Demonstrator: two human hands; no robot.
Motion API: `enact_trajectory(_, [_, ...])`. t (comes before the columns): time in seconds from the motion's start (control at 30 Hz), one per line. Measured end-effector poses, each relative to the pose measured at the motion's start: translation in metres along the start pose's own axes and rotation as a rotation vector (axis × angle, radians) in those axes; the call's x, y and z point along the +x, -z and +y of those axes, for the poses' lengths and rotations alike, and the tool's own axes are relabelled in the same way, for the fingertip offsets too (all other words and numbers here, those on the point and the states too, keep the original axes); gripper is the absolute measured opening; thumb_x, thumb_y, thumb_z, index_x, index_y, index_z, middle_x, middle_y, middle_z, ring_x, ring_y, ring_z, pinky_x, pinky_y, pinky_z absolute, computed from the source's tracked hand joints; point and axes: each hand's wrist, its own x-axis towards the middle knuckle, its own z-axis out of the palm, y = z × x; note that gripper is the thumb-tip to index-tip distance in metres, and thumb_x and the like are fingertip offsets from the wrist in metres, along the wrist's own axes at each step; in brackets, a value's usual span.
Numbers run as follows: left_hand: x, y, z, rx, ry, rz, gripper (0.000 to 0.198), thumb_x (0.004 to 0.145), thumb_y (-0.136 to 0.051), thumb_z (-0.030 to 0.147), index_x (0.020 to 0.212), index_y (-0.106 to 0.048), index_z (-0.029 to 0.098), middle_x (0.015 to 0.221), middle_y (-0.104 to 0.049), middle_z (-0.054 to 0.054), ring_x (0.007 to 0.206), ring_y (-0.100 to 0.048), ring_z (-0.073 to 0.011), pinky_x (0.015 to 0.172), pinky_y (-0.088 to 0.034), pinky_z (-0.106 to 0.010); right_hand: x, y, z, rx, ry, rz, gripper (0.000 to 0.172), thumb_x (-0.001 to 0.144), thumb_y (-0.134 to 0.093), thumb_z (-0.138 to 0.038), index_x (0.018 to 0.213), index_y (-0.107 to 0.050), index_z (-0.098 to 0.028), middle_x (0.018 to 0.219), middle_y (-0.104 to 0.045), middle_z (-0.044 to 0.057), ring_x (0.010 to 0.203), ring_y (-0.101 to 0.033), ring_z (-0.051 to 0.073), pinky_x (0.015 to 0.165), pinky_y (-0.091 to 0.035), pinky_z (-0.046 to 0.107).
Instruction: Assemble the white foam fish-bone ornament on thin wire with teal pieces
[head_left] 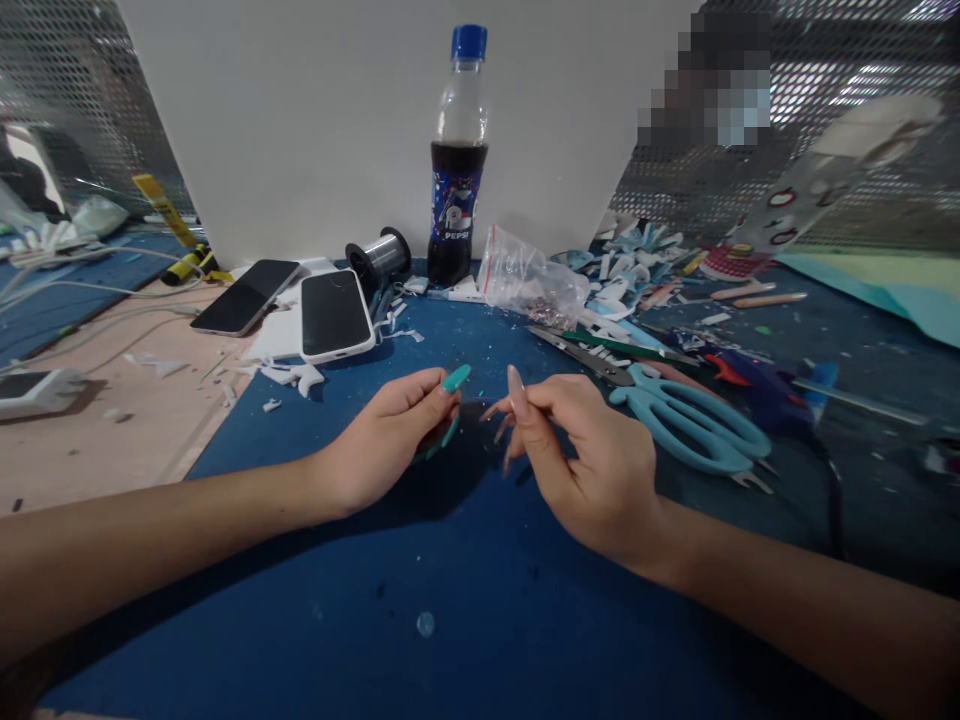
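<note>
My left hand [390, 430] hovers over the blue mat [465, 560], its fingers curled in and the thumb pressed against the index finger. Its thumbnail is long and teal, and more teal shows along the curled fingertips below. Whether anything lies inside that hand is hidden. Just to the right, my right hand [585, 440] pinches thumb and index finger together, with long pale-pink nails and the other fingers bent loosely. Anything in the pinch is too small to make out. A narrow gap separates the two hands. Nearest my right hand lie light-blue-handled scissors [686, 415].
Behind stand a Pepsi bottle [457, 190], a wire spool [379, 258] and a clear zip bag [532, 280]. Two phones, one white-edged [336, 312] and one dark [246, 297], lie left. At right are a glue gun [765, 390], white scraps [637, 255] and a tilted clear bottle [795, 200].
</note>
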Motion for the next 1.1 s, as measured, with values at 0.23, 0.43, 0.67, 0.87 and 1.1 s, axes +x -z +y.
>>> enact_trajectory(0.23, [-0.0006,-0.0007,0.0011,0.007,0.0,0.007,0.028,0.091,-0.038,0.031,0.067,-0.039,0.017,0.057,-0.032,0.006,0.046,-0.024,-0.0056,0.044,-0.021,-0.019,0.0009,-0.0001,-0.0011,0.001,0.01,-0.012,0.019,0.089,-0.044,-0.013,0.072,-0.05,-0.02,0.059,-0.057,0.0,0.063,-0.058,0.014,0.068,-0.045,0.031])
enact_trajectory(0.43, [0.0007,-0.0014,0.0009,0.0,-0.002,-0.006,0.029,0.092,-0.038,0.03,0.067,-0.039,0.016,0.056,-0.031,0.006,0.046,-0.024,-0.0053,0.044,-0.021,-0.019,0.0007,-0.0012,0.0016,-0.001,0.031,-0.012,0.019,0.087,-0.046,-0.011,0.071,-0.05,-0.019,0.06,-0.059,0.001,0.061,-0.057,0.014,0.068,-0.044,0.031])
enact_trajectory(0.67, [0.0005,-0.0002,0.0001,0.031,-0.007,0.001,0.028,0.092,-0.038,0.034,0.072,-0.044,0.015,0.057,-0.032,0.006,0.048,-0.024,-0.0049,0.044,-0.021,-0.018,0.0009,-0.002,0.0004,-0.012,0.052,-0.071,0.02,0.089,-0.046,-0.012,0.07,-0.052,-0.018,0.054,-0.055,-0.001,0.055,-0.054,0.013,0.066,-0.041,0.03])
enact_trajectory(0.87, [-0.0011,-0.0025,0.0027,0.041,0.026,0.011,0.026,0.092,-0.039,0.033,0.074,-0.044,0.016,0.055,-0.033,0.007,0.046,-0.026,-0.0045,0.042,-0.022,-0.018,0.0022,-0.0033,0.0005,-0.05,0.079,-0.15,0.023,0.09,-0.043,-0.012,0.069,-0.052,-0.016,0.056,-0.057,0.0,0.053,-0.05,0.012,0.069,-0.038,0.031])
enact_trajectory(1.1, [-0.0015,-0.0012,0.0021,0.045,-0.069,0.02,0.027,0.091,-0.042,0.032,0.069,-0.044,0.016,0.054,-0.034,0.007,0.046,-0.027,-0.0041,0.042,-0.023,-0.017,0.0038,-0.0016,-0.0011,-0.06,0.045,-0.19,0.028,0.091,-0.041,-0.014,0.064,-0.05,-0.018,0.056,-0.058,0.0,0.057,-0.051,0.013,0.069,-0.037,0.03])
